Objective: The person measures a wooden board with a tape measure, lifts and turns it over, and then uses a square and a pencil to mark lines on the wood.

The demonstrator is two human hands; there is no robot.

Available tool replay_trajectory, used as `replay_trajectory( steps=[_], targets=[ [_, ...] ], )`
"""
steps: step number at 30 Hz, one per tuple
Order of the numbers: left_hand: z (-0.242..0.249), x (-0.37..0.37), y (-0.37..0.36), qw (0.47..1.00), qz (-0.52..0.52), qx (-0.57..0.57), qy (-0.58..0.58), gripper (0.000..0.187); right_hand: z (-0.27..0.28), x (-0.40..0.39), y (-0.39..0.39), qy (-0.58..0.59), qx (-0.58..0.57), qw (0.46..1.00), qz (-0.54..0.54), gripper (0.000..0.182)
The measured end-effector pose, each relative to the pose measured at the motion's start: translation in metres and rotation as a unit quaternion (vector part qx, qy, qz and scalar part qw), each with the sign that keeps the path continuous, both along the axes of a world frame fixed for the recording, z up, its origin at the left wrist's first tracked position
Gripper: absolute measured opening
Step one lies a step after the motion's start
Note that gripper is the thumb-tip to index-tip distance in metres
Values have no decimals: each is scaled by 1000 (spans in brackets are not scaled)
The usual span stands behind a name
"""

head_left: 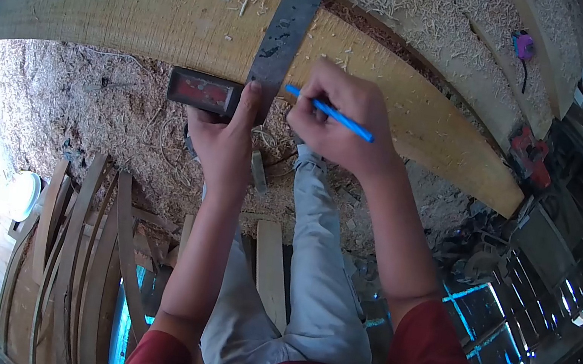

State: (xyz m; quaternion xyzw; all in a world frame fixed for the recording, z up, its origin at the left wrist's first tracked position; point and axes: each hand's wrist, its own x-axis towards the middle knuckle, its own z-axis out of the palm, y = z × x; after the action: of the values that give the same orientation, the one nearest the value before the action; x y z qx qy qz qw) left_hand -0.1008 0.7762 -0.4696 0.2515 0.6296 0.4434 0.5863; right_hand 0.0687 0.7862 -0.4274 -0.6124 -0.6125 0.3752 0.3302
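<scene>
A long curved wooden plank spans the upper part of the view, with a few shavings on it. Across it lies a flat metal blade, joined to a dark block with a red face at the plank's near edge. My left hand grips this square, its thumb on the base of the blade. Just right of the blade, my right hand is closed around a blue pencil, whose end points left at the blade's edge.
Shavings cover the ground. At upper right are a pink tape measure and a red tool. Curved wood strips stand at lower left, near a white bucket. Metal frames lie at lower right.
</scene>
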Motion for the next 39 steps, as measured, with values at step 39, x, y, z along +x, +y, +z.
replay_trajectory(
  steps=[39],
  targets=[
    [5,1,2,1000,14,16,21,28,5,11,6,2,-3,999,-48,19]
  ],
)
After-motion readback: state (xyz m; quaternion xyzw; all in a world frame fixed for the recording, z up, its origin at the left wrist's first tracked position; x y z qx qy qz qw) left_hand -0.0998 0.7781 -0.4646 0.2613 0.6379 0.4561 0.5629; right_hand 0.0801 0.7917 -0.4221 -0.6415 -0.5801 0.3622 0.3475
